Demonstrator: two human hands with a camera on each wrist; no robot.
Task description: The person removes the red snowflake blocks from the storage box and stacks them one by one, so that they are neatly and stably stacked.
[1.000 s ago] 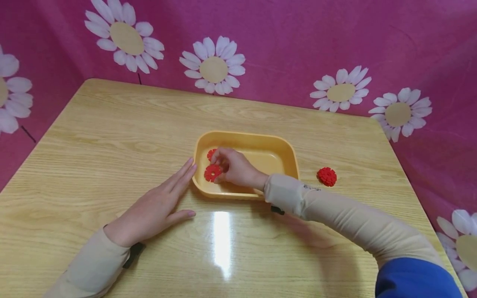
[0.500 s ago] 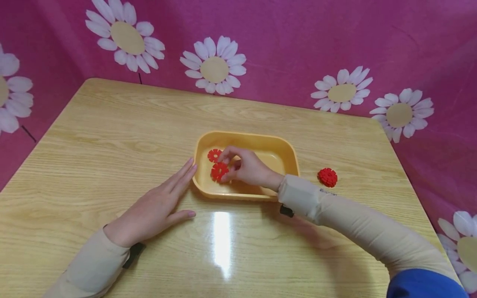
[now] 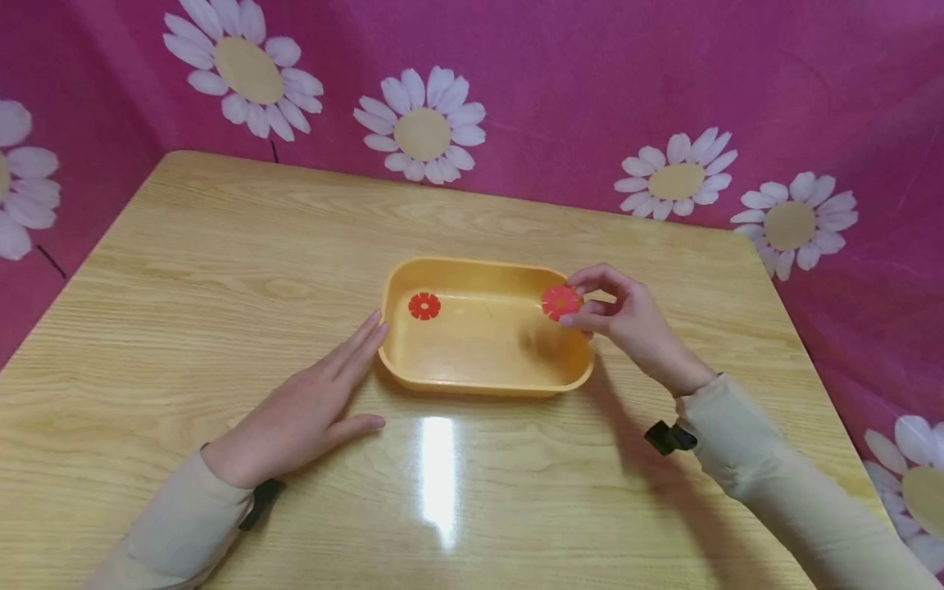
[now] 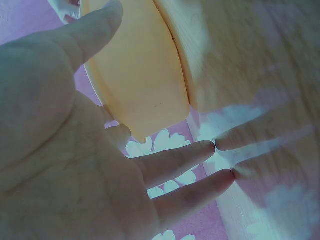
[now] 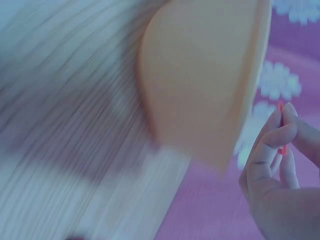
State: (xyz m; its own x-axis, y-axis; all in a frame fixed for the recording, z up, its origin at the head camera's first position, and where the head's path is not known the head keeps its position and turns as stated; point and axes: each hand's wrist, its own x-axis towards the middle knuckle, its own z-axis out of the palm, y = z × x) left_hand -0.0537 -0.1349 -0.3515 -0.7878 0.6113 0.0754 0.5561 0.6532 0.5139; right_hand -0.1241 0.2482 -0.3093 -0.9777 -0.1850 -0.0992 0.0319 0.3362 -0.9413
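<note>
A yellow plastic basin (image 3: 483, 348) stands on the wooden table. Inside it, toward the back left, lies one red notched plastic disc (image 3: 424, 316) shaped like a flower. Over the basin's right end my right hand (image 3: 634, 324) pinches a second red disc (image 3: 555, 303) between thumb and fingers. The right wrist view shows that disc edge-on as a thin red strip (image 5: 281, 107) at the fingertips. My left hand (image 3: 302, 418) lies at the basin's left end, fingers straight, fingertips at its outer wall. From the left wrist, the basin's side (image 4: 140, 65) rises beyond the thumb.
The wooden table (image 3: 243, 246) reaches back to a pink cloth (image 3: 553, 98) printed with white daisies. A small dark red patch (image 5: 76, 238) shows at the bottom edge of the right wrist view, too cut off to identify.
My right hand has lifted a red disc from the basin's left part and carried it to the right end. The red discs on the table at right are now hidden behind it. My left hand stays put.
</note>
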